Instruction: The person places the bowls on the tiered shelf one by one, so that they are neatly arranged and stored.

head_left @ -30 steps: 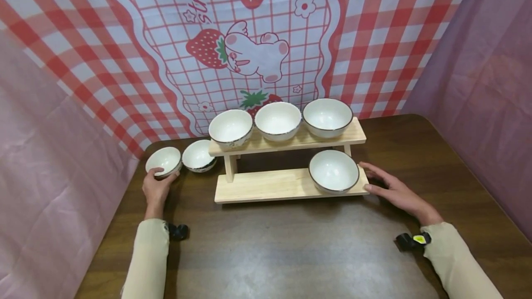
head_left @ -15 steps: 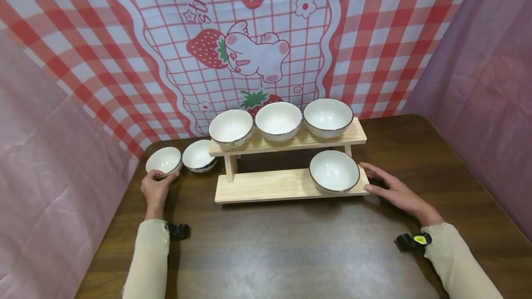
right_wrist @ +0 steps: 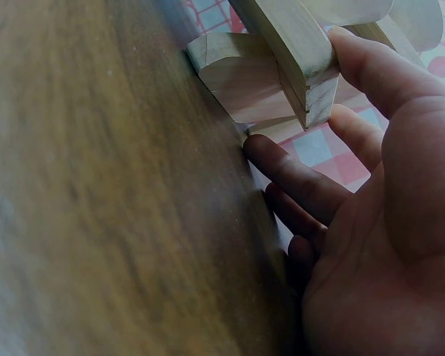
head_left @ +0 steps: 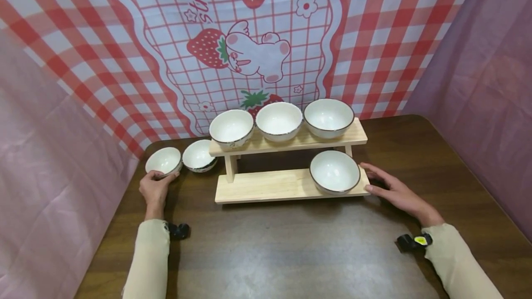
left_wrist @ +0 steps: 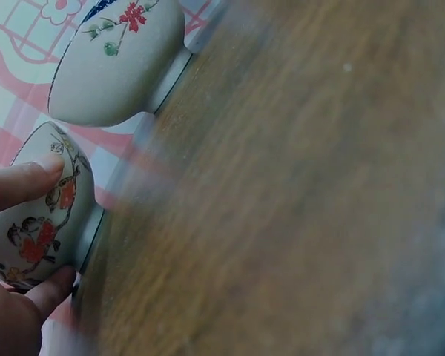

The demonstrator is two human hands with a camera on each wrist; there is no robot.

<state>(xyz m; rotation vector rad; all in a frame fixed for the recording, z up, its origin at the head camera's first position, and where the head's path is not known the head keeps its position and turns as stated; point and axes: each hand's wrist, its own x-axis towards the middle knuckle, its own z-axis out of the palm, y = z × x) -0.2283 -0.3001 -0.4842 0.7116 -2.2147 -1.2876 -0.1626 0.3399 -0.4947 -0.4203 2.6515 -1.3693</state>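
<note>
At the table's far left, my left hand point(head_left: 154, 190) touches the near side of a small white bowl point(head_left: 166, 159). In the left wrist view, two fairly straight digits rest against its painted wall point(left_wrist: 67, 200), one high and one near the foot. A second small bowl point(head_left: 198, 155) stands beside it, with a dark rim showing under its own. My right hand point(head_left: 399, 195) lies at the right end of a two-tier wooden stand point(head_left: 266, 186). Its thumb and index finger, spread and extended, touch the lower plank's end point(right_wrist: 322, 96); the other fingers reach toward the tabletop.
Three white bowls line the upper tier: left point(head_left: 231, 127), middle point(head_left: 278, 120) and right point(head_left: 328, 116). A larger bowl point(head_left: 334, 171) sits at the lower tier's right end. Behind the brown table point(head_left: 274, 248) hangs a red-and-white checked cloth point(head_left: 374, 36).
The left hand's fingertip, earlier over the bowl's rim, has drawn back to its near outer side. That hand has shifted slightly left. The right hand, bowls and stand look unmoved.
</note>
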